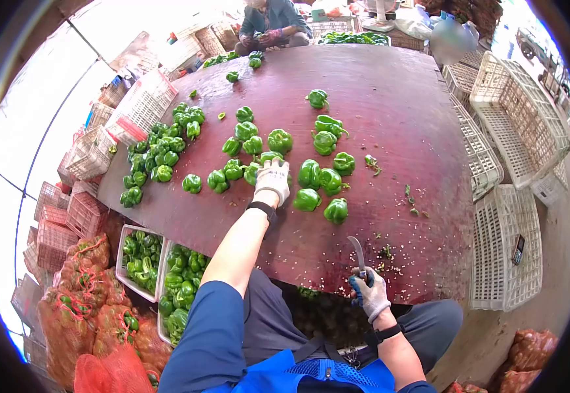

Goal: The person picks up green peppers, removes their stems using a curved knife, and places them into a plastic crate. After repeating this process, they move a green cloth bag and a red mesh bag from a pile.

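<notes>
Over the middle of the dark red table [389,85], my left hand [272,180], in a pale work glove, has its fingers curled onto a green bell pepper [271,156]. Another bell pepper [251,173] lies right against its left side. The undersides of those fingers are hidden. By the table's near edge, my right hand [370,293], also gloved, is closed around the handle of a small knife [358,252] with a curved blade pointing up. A loose group of peppers [309,174] sits between both hands. Pale seeds and green scraps [386,253] are scattered beside the knife.
A pile of peppers [160,150] lies at the table's left. Pepper-filled crates [164,288] stand below its near-left edge, beside net sacks [82,308]. Plastic crates [506,252] line the right side, one with a phone [518,249] on it. A person [274,26] sits across the table.
</notes>
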Available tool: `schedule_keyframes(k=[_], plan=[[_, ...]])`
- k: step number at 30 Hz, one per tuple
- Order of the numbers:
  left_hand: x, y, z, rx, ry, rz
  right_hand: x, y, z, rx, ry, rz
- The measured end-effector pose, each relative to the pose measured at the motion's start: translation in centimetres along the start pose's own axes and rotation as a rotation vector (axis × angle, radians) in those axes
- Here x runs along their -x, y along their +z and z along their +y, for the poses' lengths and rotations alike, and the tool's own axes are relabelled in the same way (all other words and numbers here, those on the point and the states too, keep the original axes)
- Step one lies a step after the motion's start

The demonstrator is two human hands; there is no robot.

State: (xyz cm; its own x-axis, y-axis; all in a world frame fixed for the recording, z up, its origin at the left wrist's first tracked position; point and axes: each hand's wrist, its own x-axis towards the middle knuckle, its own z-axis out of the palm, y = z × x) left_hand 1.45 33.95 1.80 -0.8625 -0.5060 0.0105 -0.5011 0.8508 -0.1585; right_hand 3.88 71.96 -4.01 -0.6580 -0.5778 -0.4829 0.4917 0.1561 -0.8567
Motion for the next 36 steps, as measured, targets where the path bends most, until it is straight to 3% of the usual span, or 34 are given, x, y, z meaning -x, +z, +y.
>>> schedule_keyframes(k=[3, 7, 8, 9, 13, 15, 16, 17, 19, 22, 25, 27, 29, 31, 36], plan=[[0.2, -0.6, -0.1, -0.053, -0.042, -0.075, -0.6, -0.2, 1.4, -0.002, -0.024, -0.013], [1.3, 1.2, -1.2, 0.036, -0.108, 0.046, 0.1, -0.1, 0.5, -0.008, -0.05, 0.005], [2.1, 0.4, -1.3, 0.188, -0.172, 0.014, 0.5, 0.0, -0.3, -0.065, -0.019, -0.007], [3.3, -0.3, -1.0, 0.183, -0.183, 0.132, 0.3, -0.1, -0.2, -0.071, -0.02, 0.0], [7.1, 1.0, -1.3, 0.71, -0.228, 0.359, 0.1, 0.1, 0.4, -0.159, -0.086, -0.007], [10.3, 1.0, 0.6, 0.928, -0.147, 0.349, 0.6, 0.1, -0.2, -0.13, -0.073, -0.005], [12.0, 0.7, 2.1, 1.108, -0.164, 0.255, 0.4, 0.3, -0.2, -0.017, -0.211, 0.006], [13.7, 0.5, 3.8, 1.286, -0.184, 0.157, 0.9, 0.0, -0.4, 0.006, -0.117, -0.002], [16.8, 0.9, 6.6, 1.362, -0.163, 0.022, 0.3, 0.0, 0.5, 0.045, -0.21, -0.026], [20.0, 3.4, 10.1, 1.51, -0.14, -0.008, 0.3, 0.1, 0.7, 0.103, -0.112, -0.049], [21.4, 5.6, 11.8, 1.361, -0.101, 0.054, -0.2, -0.2, 1.6, 0.218, -0.139, -0.044], [21.9, 6.0, 12.6, 1.331, -0.108, 0.043, -0.2, -0.2, 1.2, 0.278, 0.0, -0.099], [22.3, 5.8, 12.8, 1.219, -0.096, 0.033, -0.3, -0.3, 1.6, 0.379, -0.033, -0.059], [22.4, 5.0, 13.1, 1.124, -0.053, 0.078, -1.2, -0.5, 3.3, 0.524, -0.206, 0.006], [22.7, 5.0, 14.2, 1.172, -0.116, 0.143, -0.4, -0.2, 3.3, 0.481, -0.079, -0.032]])
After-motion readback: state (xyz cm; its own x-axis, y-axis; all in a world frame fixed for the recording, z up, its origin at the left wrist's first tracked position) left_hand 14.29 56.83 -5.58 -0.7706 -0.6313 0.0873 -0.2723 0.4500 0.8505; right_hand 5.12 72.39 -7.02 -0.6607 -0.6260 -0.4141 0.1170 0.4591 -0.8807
